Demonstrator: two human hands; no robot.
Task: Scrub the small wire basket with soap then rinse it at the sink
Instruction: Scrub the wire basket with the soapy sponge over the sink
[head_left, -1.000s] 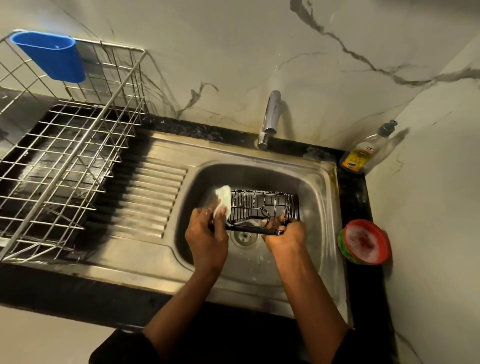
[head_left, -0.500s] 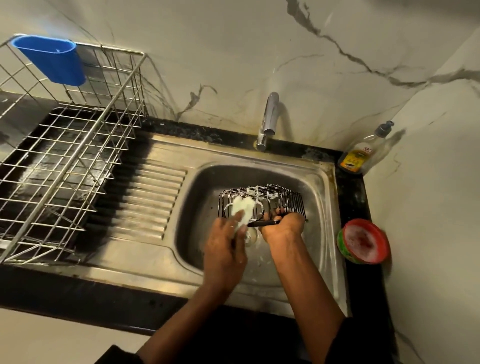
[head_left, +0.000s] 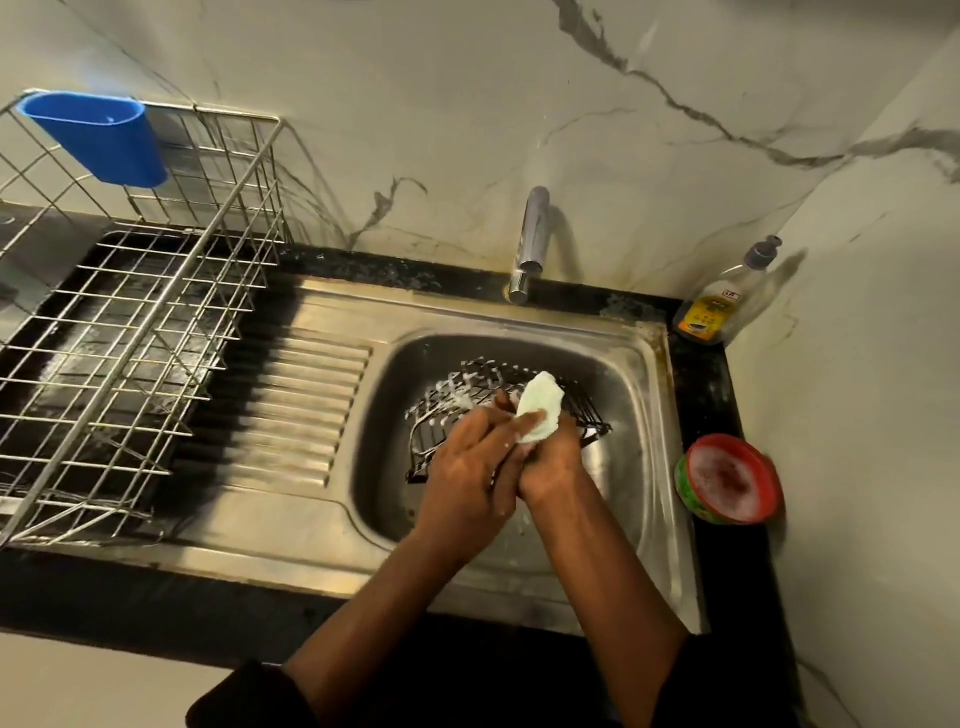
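Small wire basket (head_left: 454, 402): inside the sink (head_left: 395, 415) basin, tilted, with its far side raised. White suds cling to the wires on its left half. The right half shows dark wire.
Left grip (head_left: 467, 467): your fingers and thumb pinch the sponge (head_left: 540, 410). The hand lies over the near middle of the basket, and the fingertips reach the top wires.
Sponge: pale and soapy, pressed against the upper right part of the basket, just beyond your knuckles.
Right grip (head_left: 553, 462): curled on the basket's near right edge, touching your left hand. The sponge hides its fingertips, but the curl reads as a hold on the wire.
Basket relative to grips: it lies under and beyond both hands. Its left end juts out past the left hand and its right end past the right.
Faucet (head_left: 532, 234): at the back rim, behind the basket.
Soap bottle (head_left: 717, 306): in the back right corner of the bench (head_left: 156, 587).
Red tub (head_left: 730, 478): on the bench right of the sink, foamy inside.
Dish rack (head_left: 130, 338): on the left, beside the drainboard, with a blue holder (head_left: 98, 137) hung on its back rail.
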